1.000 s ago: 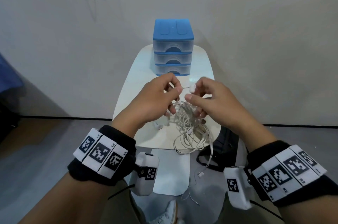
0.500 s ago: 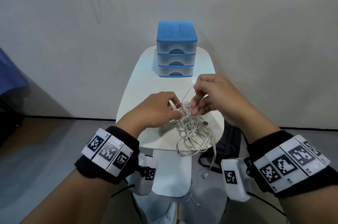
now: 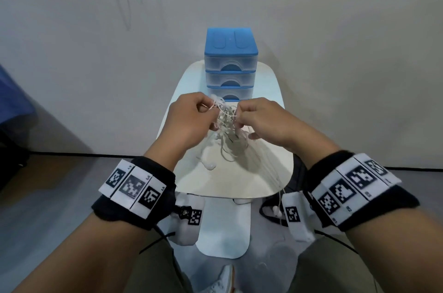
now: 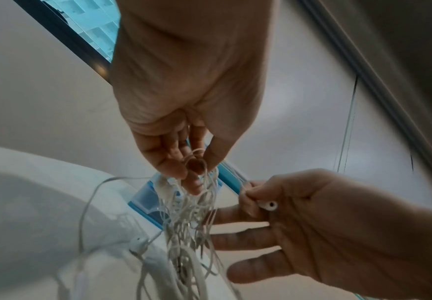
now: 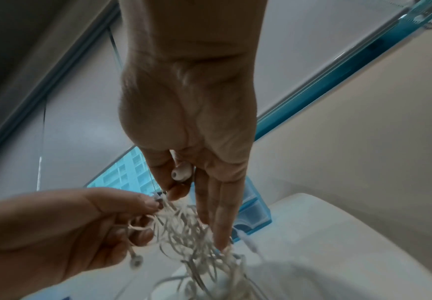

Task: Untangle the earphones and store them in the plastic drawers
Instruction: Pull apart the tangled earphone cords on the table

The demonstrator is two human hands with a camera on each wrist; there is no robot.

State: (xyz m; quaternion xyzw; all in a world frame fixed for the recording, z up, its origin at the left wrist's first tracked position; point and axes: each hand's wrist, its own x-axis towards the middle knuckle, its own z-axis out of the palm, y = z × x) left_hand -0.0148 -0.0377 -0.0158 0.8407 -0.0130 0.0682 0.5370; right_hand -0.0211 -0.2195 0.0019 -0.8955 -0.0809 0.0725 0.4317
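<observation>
Two hands, left (image 3: 189, 117) and right (image 3: 263, 122), pinch a tangled bundle of white wired earphones (image 3: 226, 122) above a small white table (image 3: 239, 180). Beyond, at the table's far edge, stands a blue-topped clear plastic three-drawer unit (image 3: 231, 62), drawers closed.

Both hands raised close together, left hand (image 3: 189, 117) and right hand (image 3: 266, 122) pinching.

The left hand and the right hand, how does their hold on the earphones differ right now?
The left hand pinches loops of cable from the tangled earphones with its fingers curled in; the right hand pinches an earbud between thumb and forefinger. The left hand's other fingers are tucked, while the right hand's other fingers stretch out beside the hanging cables. Both hold the tangle above the white table.
</observation>
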